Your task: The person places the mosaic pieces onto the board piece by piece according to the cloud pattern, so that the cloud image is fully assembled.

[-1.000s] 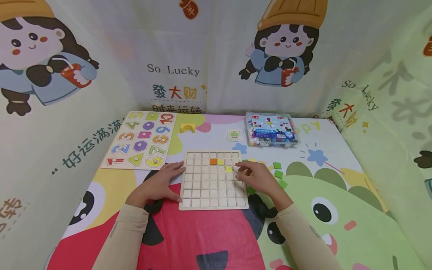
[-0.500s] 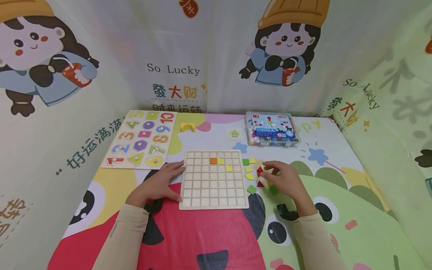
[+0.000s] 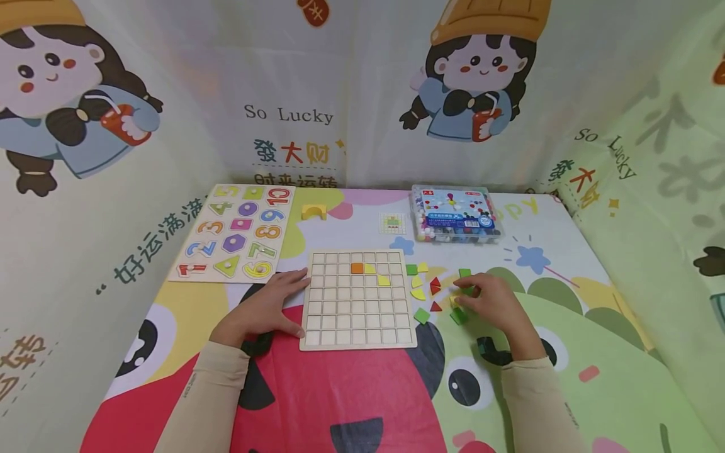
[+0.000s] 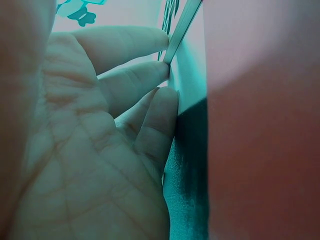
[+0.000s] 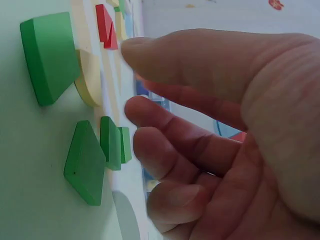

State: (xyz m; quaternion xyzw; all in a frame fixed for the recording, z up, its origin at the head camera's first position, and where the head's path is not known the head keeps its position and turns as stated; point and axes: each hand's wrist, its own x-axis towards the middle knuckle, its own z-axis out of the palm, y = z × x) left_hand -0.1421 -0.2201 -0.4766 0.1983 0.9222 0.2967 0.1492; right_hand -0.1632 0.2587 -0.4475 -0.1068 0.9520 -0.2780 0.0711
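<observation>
A square wooden grid board [image 3: 358, 321] lies in front of me, with an orange square tile [image 3: 357, 268] and two yellow tiles [image 3: 384, 280] in its upper cells. My left hand [image 3: 263, 309] rests against the board's left edge, thumb and fingers spread. Off the right side, my right hand [image 3: 491, 303] hovers over loose pieces. In the right wrist view, its thumb and fingers stand apart with nothing between them. A thick green tile [image 5: 50, 55] and a yellow curved piece [image 5: 89, 80] lie close to the fingertips, near red triangles [image 5: 105, 26] and further green tiles [image 5: 86, 162].
More loose pieces, including a green tile [image 3: 421, 316] and a yellow quarter circle [image 3: 418, 294], lie between board and right hand. Behind are a number puzzle [image 3: 225, 225], a yellow arch block [image 3: 314, 212], a small pattern card [image 3: 393, 224] and a clear plastic box [image 3: 455, 217].
My right hand has left the board's right edge and moved right, past the red triangles, to the green and yellow pieces. The left hand has stayed at the board's edge.
</observation>
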